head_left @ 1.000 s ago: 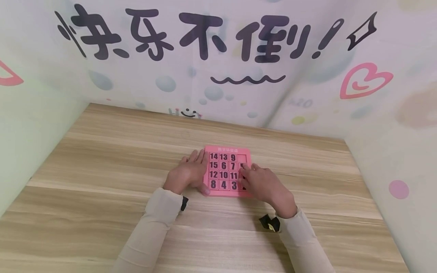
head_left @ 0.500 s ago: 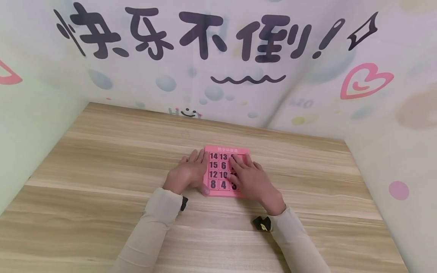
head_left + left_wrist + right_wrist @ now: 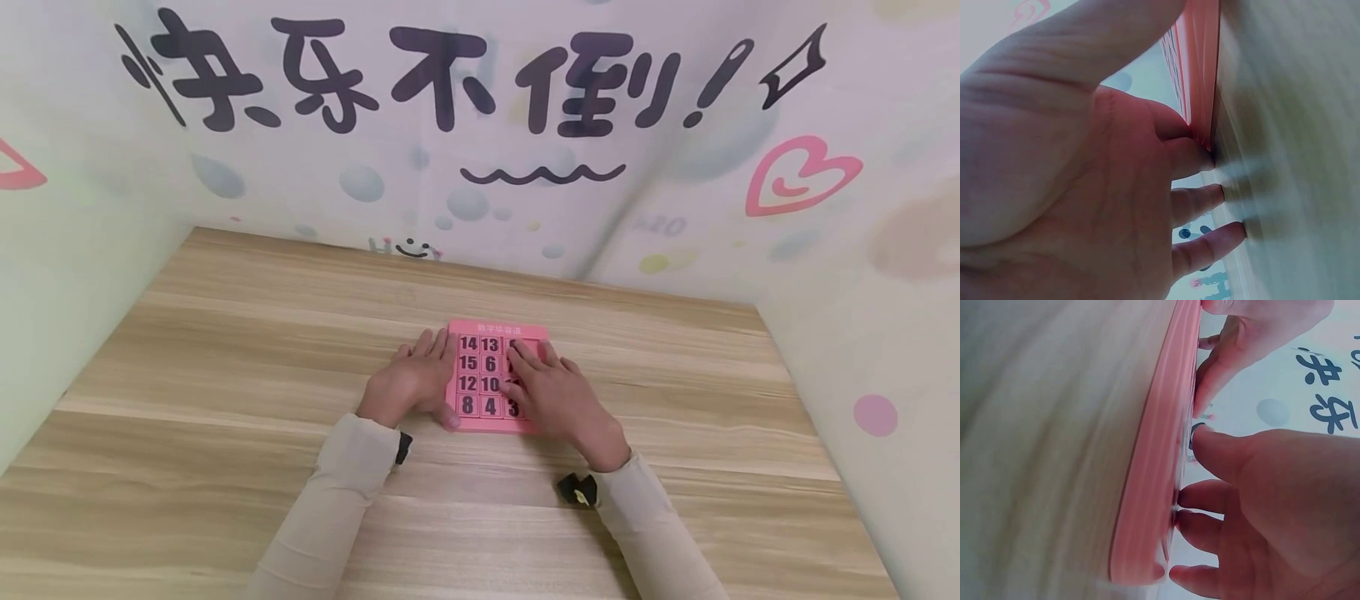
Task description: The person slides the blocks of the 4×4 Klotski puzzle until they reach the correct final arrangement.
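Note:
A pink sliding number puzzle (image 3: 490, 365) lies flat on the wooden table, its printed title strip at the far side. My left hand (image 3: 411, 379) rests along its left edge, fingers extended, thumb at the near left corner; in the left wrist view the fingertips (image 3: 1233, 232) come down to the tabletop beside the puzzle's side wall (image 3: 1204, 69). From the right, my right hand (image 3: 562, 400) reaches over the tiles, fingertips on the third column near the top, thumb lower down. It hides most of the right-hand column. In the right wrist view its fingers (image 3: 1200, 531) meet the puzzle's upper face.
The wooden table (image 3: 247, 350) extends around the puzzle on all sides. A white backdrop (image 3: 375, 150) with large black characters stands behind it, and further pale walls (image 3: 862, 333) close in both sides. Each wrist carries a small black device (image 3: 577, 489).
Over the last second my right hand has shifted left, from the rightmost column onto the third column of tiles, and has since stayed nearly still. My left hand and the puzzle have not moved.

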Available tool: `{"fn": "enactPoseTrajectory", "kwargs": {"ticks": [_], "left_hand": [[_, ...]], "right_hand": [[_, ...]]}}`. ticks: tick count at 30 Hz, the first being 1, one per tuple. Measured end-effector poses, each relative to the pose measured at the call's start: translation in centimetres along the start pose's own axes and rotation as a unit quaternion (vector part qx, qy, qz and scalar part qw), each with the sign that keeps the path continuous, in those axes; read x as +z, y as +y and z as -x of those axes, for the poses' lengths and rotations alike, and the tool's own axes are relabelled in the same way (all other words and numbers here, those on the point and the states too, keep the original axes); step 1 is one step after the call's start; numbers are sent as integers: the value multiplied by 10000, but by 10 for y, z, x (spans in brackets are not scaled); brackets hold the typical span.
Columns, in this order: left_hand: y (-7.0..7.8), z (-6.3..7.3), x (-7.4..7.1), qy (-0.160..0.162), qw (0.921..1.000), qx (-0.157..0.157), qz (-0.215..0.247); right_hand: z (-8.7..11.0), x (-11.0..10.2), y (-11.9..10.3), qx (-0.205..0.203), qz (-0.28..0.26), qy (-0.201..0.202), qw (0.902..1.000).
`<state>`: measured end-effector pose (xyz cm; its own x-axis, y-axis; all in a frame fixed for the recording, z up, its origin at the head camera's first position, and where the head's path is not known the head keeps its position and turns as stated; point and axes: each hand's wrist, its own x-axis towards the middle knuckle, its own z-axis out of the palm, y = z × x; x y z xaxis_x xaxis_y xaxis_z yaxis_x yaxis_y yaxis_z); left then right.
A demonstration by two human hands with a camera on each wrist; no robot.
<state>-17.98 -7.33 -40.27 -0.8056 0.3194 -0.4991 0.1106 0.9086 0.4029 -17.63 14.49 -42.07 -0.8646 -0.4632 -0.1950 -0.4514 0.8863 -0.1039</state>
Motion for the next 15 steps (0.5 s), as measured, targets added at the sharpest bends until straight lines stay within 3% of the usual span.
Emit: {"fn": "enactPoseTrajectory", "kwargs": {"ticks": [15], "left_hand": [[0, 0, 1, 23, 10000, -31, -4]], "right_hand": [[4, -3, 6, 86, -133, -82, 9998]]}}
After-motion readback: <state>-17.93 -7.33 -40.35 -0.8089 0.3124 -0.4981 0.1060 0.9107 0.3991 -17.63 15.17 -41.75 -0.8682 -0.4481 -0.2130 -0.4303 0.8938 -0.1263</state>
